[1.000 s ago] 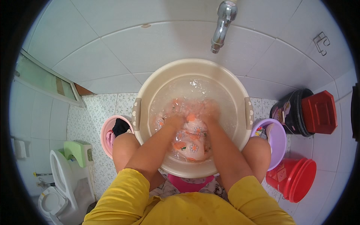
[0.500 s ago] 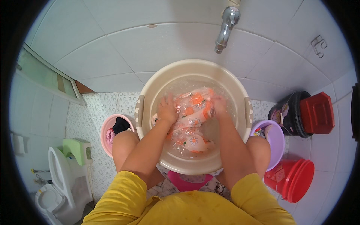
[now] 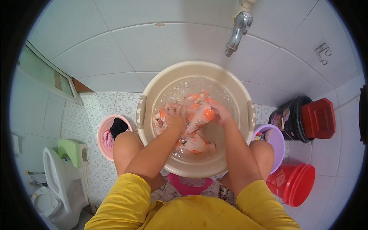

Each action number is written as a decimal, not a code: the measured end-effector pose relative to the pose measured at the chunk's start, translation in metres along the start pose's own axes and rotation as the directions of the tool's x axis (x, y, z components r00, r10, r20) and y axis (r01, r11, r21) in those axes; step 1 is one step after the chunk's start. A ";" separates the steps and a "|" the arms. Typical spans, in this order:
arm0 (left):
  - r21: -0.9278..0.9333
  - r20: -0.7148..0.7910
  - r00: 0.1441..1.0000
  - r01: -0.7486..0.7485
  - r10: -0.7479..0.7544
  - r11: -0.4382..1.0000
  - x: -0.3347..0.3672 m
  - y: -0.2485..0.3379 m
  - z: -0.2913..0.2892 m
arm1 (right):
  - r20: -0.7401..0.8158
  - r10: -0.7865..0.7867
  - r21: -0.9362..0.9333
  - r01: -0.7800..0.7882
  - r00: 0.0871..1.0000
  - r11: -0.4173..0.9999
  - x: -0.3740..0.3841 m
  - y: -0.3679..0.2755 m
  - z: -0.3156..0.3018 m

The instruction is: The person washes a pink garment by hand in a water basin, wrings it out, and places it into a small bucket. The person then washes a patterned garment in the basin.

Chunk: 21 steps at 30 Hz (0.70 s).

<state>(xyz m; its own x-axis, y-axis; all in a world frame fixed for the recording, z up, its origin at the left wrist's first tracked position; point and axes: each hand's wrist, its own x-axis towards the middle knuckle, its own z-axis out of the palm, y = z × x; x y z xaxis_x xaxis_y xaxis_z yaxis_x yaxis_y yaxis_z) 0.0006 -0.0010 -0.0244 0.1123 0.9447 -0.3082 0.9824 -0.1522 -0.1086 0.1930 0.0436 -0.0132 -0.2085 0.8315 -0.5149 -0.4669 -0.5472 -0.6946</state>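
A large beige basin (image 3: 191, 171) of water stands in front of me. In it lies a wet, pale pink cloth item (image 3: 197, 119), probably a garment, patterned with orange shapes and daisies; part of it is under water. My left hand (image 3: 174, 122) is closed on bunched cloth at the left, its fingertips sunk among the folds. At the right, my right hand (image 3: 222, 114) grips the cloth's edge, lifting that part above the water.
A chrome tap (image 3: 238, 33) juts from the wall beyond the basin. At left are a pink basin (image 3: 101, 142) with clothes and a green stool (image 3: 73, 150). A purple basin (image 3: 280, 147), black bucket (image 3: 289, 119) and red bucket (image 3: 293, 184) stand at right.
My left hand has gone from lying spread on the cloth to clutching it. The right hand has moved slightly down, and the cloth has bunched up between them.
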 end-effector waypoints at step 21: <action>-0.538 -0.147 0.989 -0.099 0.022 0.837 0.027 -0.021 -0.043 | 0.087 -0.240 -0.996 0.078 0.967 -0.047 0.039 0.032 -0.042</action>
<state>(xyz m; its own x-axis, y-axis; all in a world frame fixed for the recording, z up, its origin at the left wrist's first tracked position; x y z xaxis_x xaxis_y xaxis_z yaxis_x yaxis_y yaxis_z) -0.0101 0.0405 0.0101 0.1548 0.9735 -0.1682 0.8916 -0.0644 0.4481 0.2064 0.0550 -0.0769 -0.1646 0.9436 -0.2873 0.8613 -0.0044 -0.5081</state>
